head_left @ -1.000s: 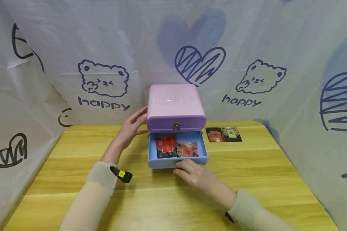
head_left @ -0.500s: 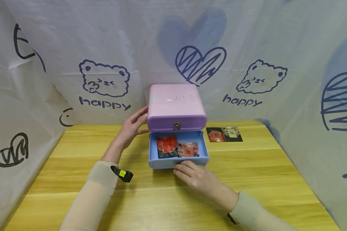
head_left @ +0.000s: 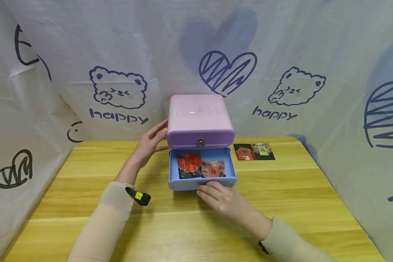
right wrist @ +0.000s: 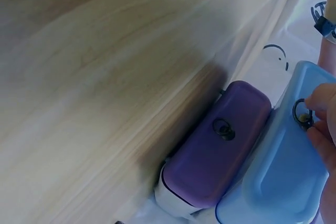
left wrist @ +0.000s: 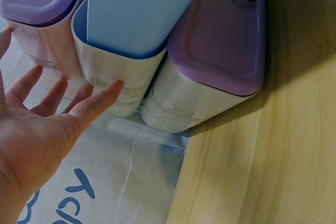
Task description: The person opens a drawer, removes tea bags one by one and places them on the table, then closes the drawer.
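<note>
A small drawer cabinet (head_left: 198,112) with a pink top stands at the back of the table. Its blue drawer (head_left: 173,185) is pulled out under a closed purple drawer (head_left: 183,139). Inside lie a red-and-black packet (head_left: 189,165) and a pinkish packet (head_left: 213,169), side by side. My left hand (head_left: 149,143) rests against the cabinet's left side, fingers spread and fairly straight in the left wrist view. At the blue drawer's front, my right hand (head_left: 221,200) pinches the dark ring pull (right wrist: 302,115) between thumb and fingers.
Two more packets (head_left: 253,151) lie flat on the table (head_left: 190,233), right of the cabinet. Another closed purple drawer (right wrist: 220,145) sits below the blue one, near the tabletop. A printed white cloth (head_left: 163,47) hangs right behind the cabinet and along both sides.
</note>
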`<action>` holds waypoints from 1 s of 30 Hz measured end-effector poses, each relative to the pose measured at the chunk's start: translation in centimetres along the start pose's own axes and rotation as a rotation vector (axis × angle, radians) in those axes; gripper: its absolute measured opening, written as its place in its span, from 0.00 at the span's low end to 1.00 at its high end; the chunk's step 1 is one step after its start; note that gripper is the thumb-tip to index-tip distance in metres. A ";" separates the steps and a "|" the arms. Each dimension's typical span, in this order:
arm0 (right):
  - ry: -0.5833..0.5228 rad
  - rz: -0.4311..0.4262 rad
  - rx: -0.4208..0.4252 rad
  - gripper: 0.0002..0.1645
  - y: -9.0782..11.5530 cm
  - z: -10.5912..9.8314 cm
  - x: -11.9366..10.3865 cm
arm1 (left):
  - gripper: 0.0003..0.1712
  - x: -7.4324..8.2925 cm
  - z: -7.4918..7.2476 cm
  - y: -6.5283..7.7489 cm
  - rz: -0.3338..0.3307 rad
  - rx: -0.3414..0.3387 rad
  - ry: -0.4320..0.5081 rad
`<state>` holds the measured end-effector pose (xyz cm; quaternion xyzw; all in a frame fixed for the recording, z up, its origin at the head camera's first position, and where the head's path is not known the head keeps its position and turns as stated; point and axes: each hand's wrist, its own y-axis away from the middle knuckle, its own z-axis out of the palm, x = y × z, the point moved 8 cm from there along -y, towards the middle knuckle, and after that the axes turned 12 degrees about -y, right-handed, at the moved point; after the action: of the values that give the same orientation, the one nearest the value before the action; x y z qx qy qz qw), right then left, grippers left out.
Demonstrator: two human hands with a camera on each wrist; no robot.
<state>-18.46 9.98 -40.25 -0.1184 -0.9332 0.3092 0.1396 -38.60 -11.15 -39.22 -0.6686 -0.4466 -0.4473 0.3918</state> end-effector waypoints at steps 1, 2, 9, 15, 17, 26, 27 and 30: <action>-0.007 -0.003 0.007 0.26 0.0 -0.2 0.0 | 0.37 0.0 0.0 0.0 0.000 0.000 0.000; -0.015 -0.005 0.014 0.25 -0.1 -0.4 0.0 | 0.37 0.0 0.0 0.0 0.001 0.001 0.000; -0.014 -0.050 0.129 0.17 -0.8 -2.8 0.3 | 0.36 0.0 0.0 -0.1 0.017 0.002 0.007; -0.050 0.006 0.176 0.15 -2.0 -4.8 2.1 | 0.36 0.0 0.0 -0.1 0.016 0.004 0.012; -0.067 0.060 0.151 0.14 -2.5 -5.2 3.0 | 0.36 0.0 0.0 -0.1 0.016 0.003 0.012; -0.105 0.244 -0.104 0.33 -5.6 -5.2 6.8 | 0.36 0.0 0.0 0.0 0.015 -0.002 0.014; -0.113 0.266 -0.151 0.34 -5.9 -5.0 7.1 | 0.36 0.0 0.0 0.0 0.015 -0.003 0.014; -0.140 0.323 -0.302 0.34 -6.7 -4.1 7.9 | 0.36 0.0 -0.1 0.0 0.016 0.000 0.014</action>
<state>-25.35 9.38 -31.50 -0.2640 -0.9452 0.1921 0.0039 -38.63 -11.20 -39.21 -0.6689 -0.4386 -0.4489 0.3984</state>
